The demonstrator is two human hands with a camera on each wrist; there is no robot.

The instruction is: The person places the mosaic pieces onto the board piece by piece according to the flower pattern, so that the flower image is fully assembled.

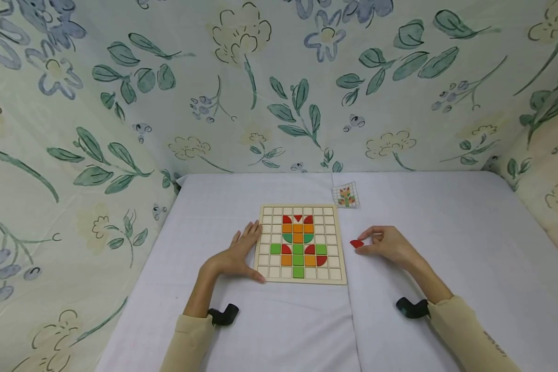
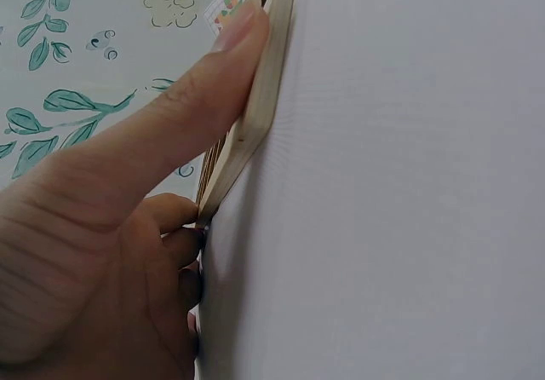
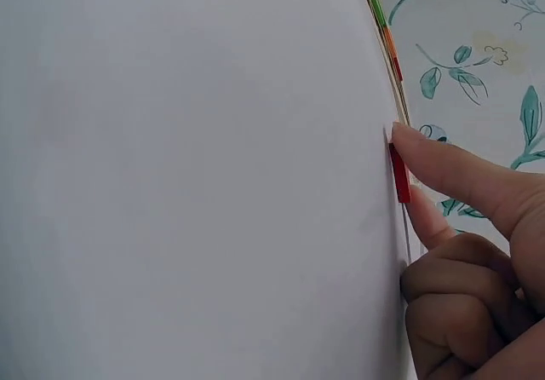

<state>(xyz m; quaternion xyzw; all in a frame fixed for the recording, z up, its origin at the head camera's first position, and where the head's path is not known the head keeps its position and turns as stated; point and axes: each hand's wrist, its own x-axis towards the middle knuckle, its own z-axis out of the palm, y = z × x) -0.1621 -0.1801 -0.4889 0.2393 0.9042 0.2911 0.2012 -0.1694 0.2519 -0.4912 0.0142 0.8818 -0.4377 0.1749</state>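
A square wooden grid board (image 1: 325,282) lies on the white cloth, bearing red, orange and green tiles in a flower-like pattern. Along its left edge rests my left hand (image 1: 232,258), fingers spread, thumb by the near left corner; the left wrist view shows the thumb (image 2: 196,107) against the board's side. Just right of the board, my right hand (image 1: 388,245) pinches a small red curved-edge tile (image 1: 356,243) between thumb and index finger. In the right wrist view that tile (image 3: 399,174) appears edge-on, close to the cloth, the other fingers curled.
A small pattern card (image 1: 346,195) with a matching flower picture lies behind the board's far right corner. White cloth (image 1: 428,206) covers the table. Behind and to the sides hangs a floral curtain (image 1: 307,150). Dark wrist cameras (image 1: 411,308) sit at both cuffs.
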